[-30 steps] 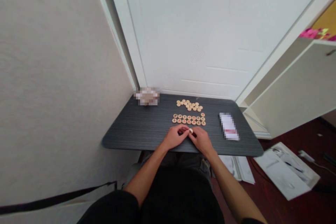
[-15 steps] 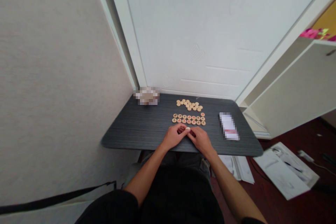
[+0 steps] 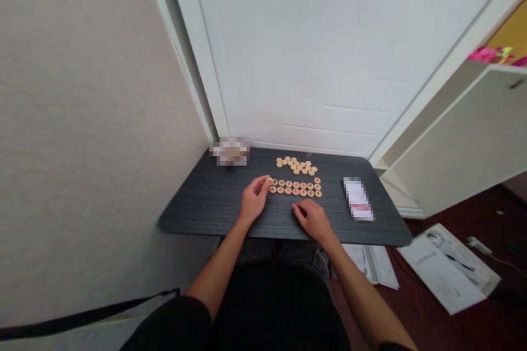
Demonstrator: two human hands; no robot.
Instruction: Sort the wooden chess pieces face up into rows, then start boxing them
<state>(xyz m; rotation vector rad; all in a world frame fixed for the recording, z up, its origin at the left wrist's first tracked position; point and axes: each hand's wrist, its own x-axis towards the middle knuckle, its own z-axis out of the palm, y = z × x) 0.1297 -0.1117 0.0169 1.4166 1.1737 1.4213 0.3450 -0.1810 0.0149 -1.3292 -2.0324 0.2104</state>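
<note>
My left hand (image 3: 254,197) pinches a round wooden Chinese chess piece (image 3: 269,180) between thumb and fingertips, at the left end of the rows. Two rows of chess pieces with red and dark characters (image 3: 296,192) run across the table, and one red-marked piece (image 3: 317,180) sits above their right end. Loosely curled, my right hand (image 3: 315,220) rests on the table just below the rows, thumb apart from the fingers and nothing seen in it. Behind the rows lies a loose cluster of plain-looking pieces (image 3: 295,165).
The dark table (image 3: 206,203) stands against a white panel (image 3: 329,55). A blurred-out pale item (image 3: 230,152) is at its back left corner, and a blurred-out rectangular item (image 3: 358,198) lies at right. White boards (image 3: 448,269) are on the floor.
My left hand has moved left and forward from beside my right hand, carrying the chess piece to the left end of the rows. My right hand has stayed in place.
</note>
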